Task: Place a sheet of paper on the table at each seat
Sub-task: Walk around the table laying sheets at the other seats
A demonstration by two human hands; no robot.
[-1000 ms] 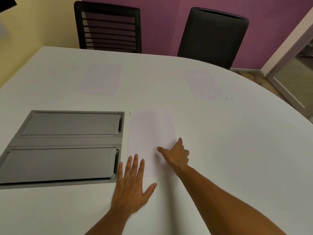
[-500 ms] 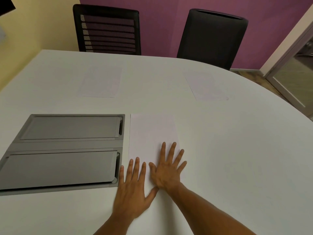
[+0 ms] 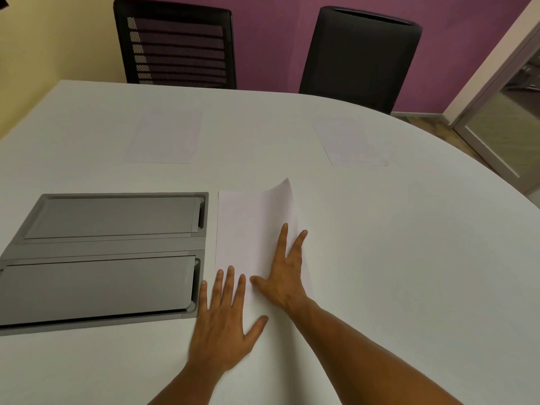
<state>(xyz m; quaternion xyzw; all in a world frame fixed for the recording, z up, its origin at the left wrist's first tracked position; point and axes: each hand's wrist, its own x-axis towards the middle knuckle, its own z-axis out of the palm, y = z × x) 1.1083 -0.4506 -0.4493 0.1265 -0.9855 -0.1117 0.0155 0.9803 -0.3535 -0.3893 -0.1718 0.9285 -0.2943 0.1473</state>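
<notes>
A white sheet of paper point(image 3: 248, 226) lies mid-table on the white table point(image 3: 409, 258), its far right corner and right edge curled up. My right hand point(image 3: 285, 276) rests on that sheet's right side. Thumb and two fingers show on top; the other fingers are hidden at the raised edge. My left hand point(image 3: 222, 320) lies flat and spread, fingertips on the sheet's near left corner. Two more sheets lie flat on the far side: one point(image 3: 166, 138) before the mesh-backed chair point(image 3: 175, 42), another point(image 3: 350, 144) before the solid black chair point(image 3: 359, 51).
A grey recessed cable box point(image 3: 102, 252) with two shut flaps sits in the table just left of the middle sheet. The table edge curves round on the right. A glass door point(image 3: 502, 112) stands at the far right by the purple wall.
My right hand went from pointing on the sheet to lying spread on it, then shifted to its right side. The sheet's right edge and far corner have lifted. My left hand stayed put.
</notes>
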